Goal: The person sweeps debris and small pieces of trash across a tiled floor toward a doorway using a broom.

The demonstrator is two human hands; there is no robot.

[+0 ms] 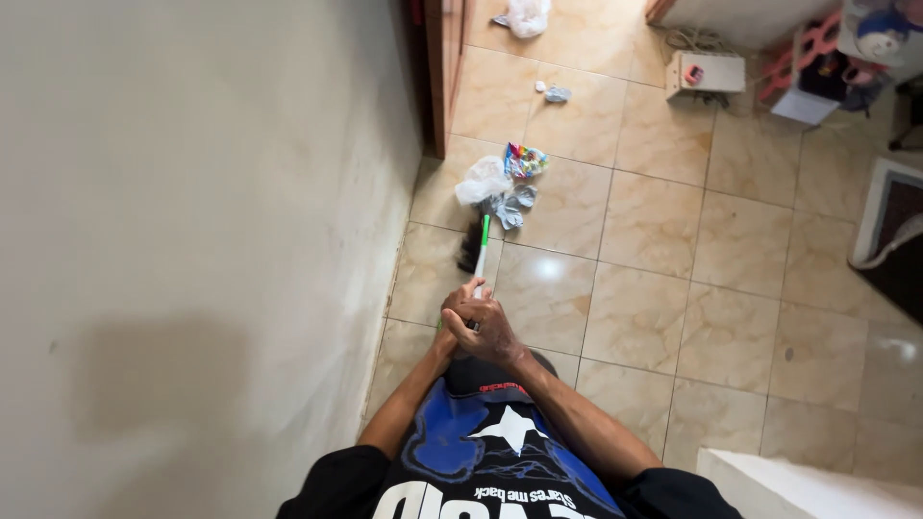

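With our right hand (487,322) wrapped over our left hand (454,309) on the broom (478,252), its bristles by the litter pile (504,183) at upper centre, a hard push could scatter wrappers through the doorway.

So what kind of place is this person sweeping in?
Probably a room in a home: beige floor tiles, a plain wall, a wooden door frame, and a broom pushing wrappers.

Both arms reach forward, right hand (487,327) apparently clasped over left hand (456,306).
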